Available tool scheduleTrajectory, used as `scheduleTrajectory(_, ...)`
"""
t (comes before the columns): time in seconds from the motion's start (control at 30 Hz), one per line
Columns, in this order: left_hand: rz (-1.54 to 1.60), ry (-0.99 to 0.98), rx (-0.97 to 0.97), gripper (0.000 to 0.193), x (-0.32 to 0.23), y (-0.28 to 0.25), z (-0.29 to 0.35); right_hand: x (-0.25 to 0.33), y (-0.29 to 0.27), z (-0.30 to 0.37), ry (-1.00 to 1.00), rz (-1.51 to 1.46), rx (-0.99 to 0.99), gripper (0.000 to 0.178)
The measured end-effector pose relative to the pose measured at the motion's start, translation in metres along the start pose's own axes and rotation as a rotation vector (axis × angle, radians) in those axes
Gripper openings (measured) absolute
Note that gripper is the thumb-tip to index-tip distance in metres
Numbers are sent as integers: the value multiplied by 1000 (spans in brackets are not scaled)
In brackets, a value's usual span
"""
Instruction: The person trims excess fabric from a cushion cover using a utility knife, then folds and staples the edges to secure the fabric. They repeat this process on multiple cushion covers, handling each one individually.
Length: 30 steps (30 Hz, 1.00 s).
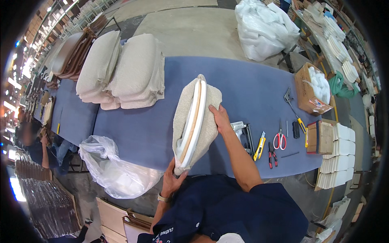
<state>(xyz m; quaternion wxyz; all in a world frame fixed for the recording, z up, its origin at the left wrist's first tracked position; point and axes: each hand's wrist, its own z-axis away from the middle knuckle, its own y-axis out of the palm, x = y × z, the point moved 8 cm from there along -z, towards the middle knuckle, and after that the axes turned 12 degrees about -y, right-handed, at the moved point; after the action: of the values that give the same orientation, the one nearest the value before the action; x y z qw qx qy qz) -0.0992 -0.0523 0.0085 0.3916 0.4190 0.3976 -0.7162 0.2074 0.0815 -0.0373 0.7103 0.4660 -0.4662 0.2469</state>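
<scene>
A padded seat panel (193, 123) stands on edge over the blue table, showing white foam on both sides of a thin wood-coloured strip. Beige nubby fabric cover (209, 103) wraps loosely around it, open along the top. My left hand (173, 180) is closed on the panel's near end, thumb and fingers on the fabric. Farther up on the right side, my right hand (221, 118) grips the cover, its thumb on the outer face and its other fingers partly hidden. Right of that forearm lies a staple gun (246, 134), partly covered by the arm.
Beige cover stacks (133, 73) stand at the back left. A yellow utility knife (259, 146), pliers (272, 155), and scissors (279, 140) lie right. Cardboard boxes (308, 91) line the right edge. A plastic bag (117, 170) hangs near left. A person (42, 150) sits far left.
</scene>
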Motion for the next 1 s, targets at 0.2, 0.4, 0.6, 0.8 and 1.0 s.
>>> scheduleTrajectory(0.2, 322, 14, 252, 74, -24, 5, -30, -2, 15, 7, -162, 90, 118, 39)
scheduleTrajectory(0.4, 333, 220, 203, 77, -106, 23, -76, 1, 34, 52, -49, -90, 209, 38)
scheduleTrajectory(0.6, 763, -466, 265, 80, -33, 31, -133, 2, 32, 99, 4, -293, 246, 39)
scheduleTrajectory(0.8, 502, -53, 227, 71, -53, 58, -118, 0, 3, 97, 43, -310, 117, 39)
scheduleTrajectory(1.0, -247, 43, -146, 32, -104, 34, -131, -7, -33, 100, 47, -233, 20, 42)
